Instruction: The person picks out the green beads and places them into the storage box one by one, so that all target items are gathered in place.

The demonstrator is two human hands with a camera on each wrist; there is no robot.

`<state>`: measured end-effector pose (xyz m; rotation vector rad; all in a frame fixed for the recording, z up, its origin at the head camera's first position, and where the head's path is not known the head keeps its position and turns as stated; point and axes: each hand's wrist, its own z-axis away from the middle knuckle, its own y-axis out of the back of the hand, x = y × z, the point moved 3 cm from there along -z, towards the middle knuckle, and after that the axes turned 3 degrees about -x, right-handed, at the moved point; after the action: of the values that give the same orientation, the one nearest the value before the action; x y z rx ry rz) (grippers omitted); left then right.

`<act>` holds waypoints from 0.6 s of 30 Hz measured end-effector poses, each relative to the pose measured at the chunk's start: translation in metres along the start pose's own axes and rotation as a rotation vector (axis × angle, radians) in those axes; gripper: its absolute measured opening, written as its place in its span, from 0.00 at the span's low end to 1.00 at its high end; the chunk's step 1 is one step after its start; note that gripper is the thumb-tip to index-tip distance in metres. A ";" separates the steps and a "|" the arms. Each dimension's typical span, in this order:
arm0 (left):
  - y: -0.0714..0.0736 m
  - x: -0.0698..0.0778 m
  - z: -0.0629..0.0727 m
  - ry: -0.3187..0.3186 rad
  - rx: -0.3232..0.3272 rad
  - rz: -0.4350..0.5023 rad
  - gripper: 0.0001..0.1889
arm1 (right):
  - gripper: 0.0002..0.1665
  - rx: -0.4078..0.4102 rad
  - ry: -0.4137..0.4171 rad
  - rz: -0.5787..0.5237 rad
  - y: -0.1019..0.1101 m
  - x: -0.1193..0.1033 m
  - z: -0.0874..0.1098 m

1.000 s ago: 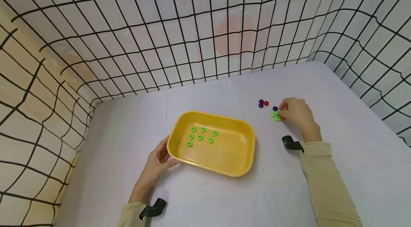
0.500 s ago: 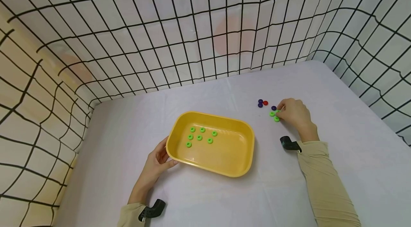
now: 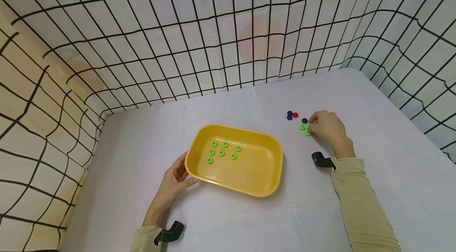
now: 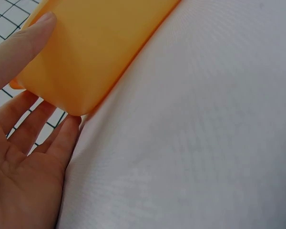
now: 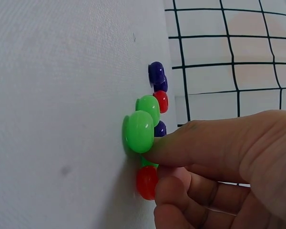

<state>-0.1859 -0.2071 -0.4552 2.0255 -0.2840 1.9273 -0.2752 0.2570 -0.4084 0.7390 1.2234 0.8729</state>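
Observation:
My left hand (image 3: pixel 172 182) holds the left end of a yellow plastic tray (image 3: pixel 263 180), thumb on the near wall and fingers round the corner (image 4: pixel 69 88). Several green ring-shaped beads (image 3: pixel 222 153) lie inside the tray, toward its left half. Right of the tray, my right hand (image 3: pixel 328 127) has its thumb and fingertips down at a small cluster, pinching a green bead (image 5: pixel 149 162) that is mostly hidden by the thumb. Two more green beads, one nearest the wrist camera (image 5: pixel 140 132), lie beside it. A red bead (image 5: pixel 147 182) sits by the fingertips, hidden in the head view.
A purple bead (image 3: pixel 304 121) lies just beyond the fingertips. Farther left are two purple beads (image 3: pixel 289 117) and a red bead (image 3: pixel 295 115). A white cloth (image 3: pixel 142 141) covers the table. Black wire grid (image 3: pixel 199 46) runs along the back and sides.
My right hand has shifted slightly left at the cluster, and a green bead there has moved a little left. The red bead by the fingers is now covered. My left hand stays on the tray.

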 end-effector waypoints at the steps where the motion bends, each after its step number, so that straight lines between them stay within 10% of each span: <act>1: 0.000 0.000 0.000 0.000 -0.001 0.000 0.43 | 0.16 0.000 -0.002 0.002 0.000 0.000 0.000; 18: 0.000 0.001 0.000 0.010 0.006 -0.004 0.44 | 0.17 0.039 0.023 -0.007 0.005 -0.009 0.003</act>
<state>-0.1861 -0.2068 -0.4541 2.0187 -0.2713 1.9372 -0.2742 0.2518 -0.3993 0.7570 1.2657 0.8560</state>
